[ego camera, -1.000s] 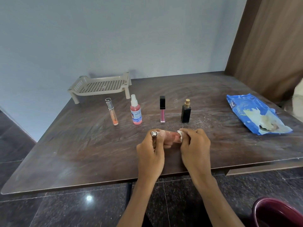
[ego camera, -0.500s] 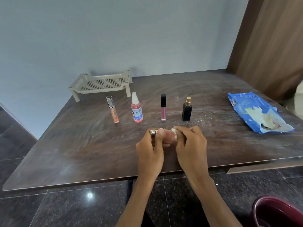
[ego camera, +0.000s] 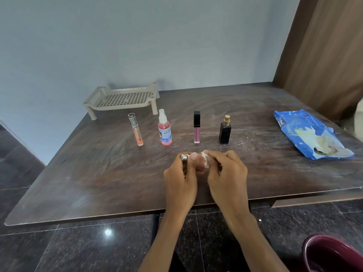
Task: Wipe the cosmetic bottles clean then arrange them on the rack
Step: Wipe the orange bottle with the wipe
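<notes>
Saw, nearest of all at 5 o'clock from the hands, the rim of a maroon bin (ego camera: 332,252) on a dark speckled floor (ego camera: 78,250); above it, the near edge of a dark brown table (ego camera: 98,173), streaked with pale smears.

Found both hands just past that edge, at about 6 o'clock on the tabletop, pressed close together; left hand (ego camera: 180,179) clenched round a small silver-capped pink bottle (ego camera: 184,157), held sideways with the cap poking out toward 9 o'clock; right hand (ego camera: 227,173) curled too, pinching a crumpled white wipe (ego camera: 205,160) against the bottle's body. Could not judge any contact between bottle and tabletop.

Noted, just beyond the hands, four more items standing in a row, apart from one another: at 11 o'clock an orange tube (ego camera: 136,130) with a striped sticker near its cap and gold lettering too small to read; beside it a pink spray bottle (ego camera: 165,130) with a white nozzle and a blue-and-white label, print illegible; at 12 o'clock a pink lip gloss (ego camera: 196,127) with a square black cap; at 1 o'clock a black perfume bottle (ego camera: 225,131) with a gold sprayer.

Spotted at 2 o'clock a blue wipes pack (ego camera: 306,132), lying flat and torn open; white lettering at its far corner, blurred beyond reading.

Made out farthest back, toward 11 o'clock, a beige perforated rack (ego camera: 123,100) on short legs, close against a pale blue wall (ego camera: 137,36); at 1 o'clock, a brown wooden panel (ego camera: 324,55).
</notes>
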Available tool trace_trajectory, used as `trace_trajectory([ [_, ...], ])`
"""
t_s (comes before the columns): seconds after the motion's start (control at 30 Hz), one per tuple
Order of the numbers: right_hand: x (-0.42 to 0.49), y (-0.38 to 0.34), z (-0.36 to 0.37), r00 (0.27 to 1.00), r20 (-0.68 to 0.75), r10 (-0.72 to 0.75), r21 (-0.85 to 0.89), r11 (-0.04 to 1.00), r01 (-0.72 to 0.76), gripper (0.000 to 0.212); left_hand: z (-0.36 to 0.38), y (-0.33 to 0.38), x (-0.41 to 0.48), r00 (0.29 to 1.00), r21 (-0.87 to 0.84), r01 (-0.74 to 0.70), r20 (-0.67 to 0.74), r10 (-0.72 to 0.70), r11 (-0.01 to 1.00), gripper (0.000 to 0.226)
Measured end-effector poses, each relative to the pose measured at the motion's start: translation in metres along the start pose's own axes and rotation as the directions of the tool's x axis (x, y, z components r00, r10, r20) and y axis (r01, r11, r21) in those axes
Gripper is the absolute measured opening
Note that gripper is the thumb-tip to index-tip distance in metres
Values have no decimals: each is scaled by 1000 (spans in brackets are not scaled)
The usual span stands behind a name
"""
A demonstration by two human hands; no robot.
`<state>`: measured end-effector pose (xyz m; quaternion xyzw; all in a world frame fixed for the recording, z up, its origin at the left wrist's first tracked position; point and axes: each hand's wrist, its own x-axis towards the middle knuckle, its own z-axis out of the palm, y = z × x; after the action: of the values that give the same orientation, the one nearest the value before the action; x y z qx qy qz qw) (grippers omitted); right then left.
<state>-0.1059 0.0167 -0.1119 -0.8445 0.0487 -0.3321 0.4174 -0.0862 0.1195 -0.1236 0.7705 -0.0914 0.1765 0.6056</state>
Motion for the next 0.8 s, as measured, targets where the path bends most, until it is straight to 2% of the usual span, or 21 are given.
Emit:
trace_trajectory([
  [0.17,13,25,-9,983,56,175,-191,968,-161,21,3,1,-1,1000,-42,7,20,-6,999,32],
  [0.27,13,25,-9,974,116,193,-183,968,-170,21,0,-3,1,999,-70,30,-16,-31,997,35],
  [0.37,9,17,-13,952,143,272,-9,962,-274,25,-1,-4,3,995,-164,84,-45,-93,983,41],
  [0.43,8,11,-16,905,176,388,191,888,-418,22,-1,-6,3,987,-227,123,-77,-143,966,43],
  [0.5,7,7,-16,858,206,470,321,796,-513,18,-2,-7,4,980,-276,143,-96,-176,950,44],
  [0.67,3,2,-20,832,247,496,429,714,-553,16,-4,-3,6,962,-367,182,-127,-243,912,35],
  [0.8,7,0,-25,827,245,506,505,661,-554,15,-4,-1,7,961,-422,209,-80,-266,882,33],
])
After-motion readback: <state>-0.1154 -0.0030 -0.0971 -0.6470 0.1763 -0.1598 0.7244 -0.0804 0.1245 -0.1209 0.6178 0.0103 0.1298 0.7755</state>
